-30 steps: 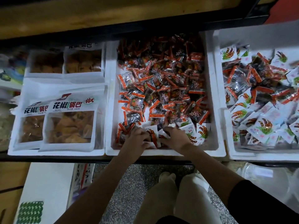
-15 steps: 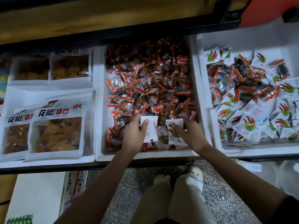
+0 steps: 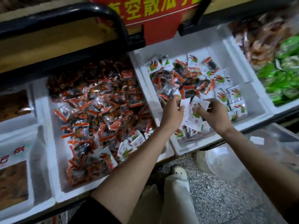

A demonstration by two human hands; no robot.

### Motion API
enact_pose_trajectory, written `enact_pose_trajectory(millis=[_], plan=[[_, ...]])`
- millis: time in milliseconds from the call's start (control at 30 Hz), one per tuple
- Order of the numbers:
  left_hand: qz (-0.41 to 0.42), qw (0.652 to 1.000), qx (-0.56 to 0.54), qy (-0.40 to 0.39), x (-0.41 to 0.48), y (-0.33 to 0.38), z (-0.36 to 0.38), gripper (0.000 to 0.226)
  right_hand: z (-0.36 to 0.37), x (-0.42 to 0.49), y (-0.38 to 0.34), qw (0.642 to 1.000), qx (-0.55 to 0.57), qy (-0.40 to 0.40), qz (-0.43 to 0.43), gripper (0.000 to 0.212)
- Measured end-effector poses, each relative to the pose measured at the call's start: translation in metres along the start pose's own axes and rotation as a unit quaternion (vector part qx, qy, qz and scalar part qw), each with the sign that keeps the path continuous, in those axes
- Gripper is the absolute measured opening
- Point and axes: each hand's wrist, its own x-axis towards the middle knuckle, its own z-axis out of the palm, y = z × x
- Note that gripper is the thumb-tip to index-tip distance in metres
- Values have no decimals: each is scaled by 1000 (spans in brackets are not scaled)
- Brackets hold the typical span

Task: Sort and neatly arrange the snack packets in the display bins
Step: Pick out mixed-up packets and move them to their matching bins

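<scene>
1. Our left hand (image 3: 172,113): fingers curled, thumb and fingertips pinching a white packet (image 3: 185,102) by its edge.
2. Our right hand (image 3: 215,113): fingers curled, pinching a second white packet (image 3: 199,105) with a claw print.
3. Both are held over the near-left part of the mixed bin (image 3: 255,97), just above its pile.
4. Middle bin (image 3: 45,126): orange-edged packets (image 3: 97,102), with stray white ones (image 3: 137,141) along the near edge.
5. Red sign (image 3: 153,16): yellow "空散瓜" is legible, the rest is cut off.
6. Speckled grey floor (image 3: 218,199) below the bins.
</scene>
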Motion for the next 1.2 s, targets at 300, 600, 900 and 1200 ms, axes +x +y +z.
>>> enact_pose_trajectory(millis=[300, 600, 900, 1200], plan=[[90, 994, 68, 2, -4, -1, -2, 24, 0, -15, 14, 997, 62, 14, -41, 44], [18, 962, 272, 20, -78, -112, -102, 32, 72, -84, 17, 960, -73, -157, -218, 32], [-156, 952, 253, -75, -123, -187, -163, 50, 142, -89, -19, 936, -119, -293, -154, 60], [-178, 946, 249, -109, -131, -200, -188, 64, 172, -82, -26, 946, -151, -280, -68, 59]])
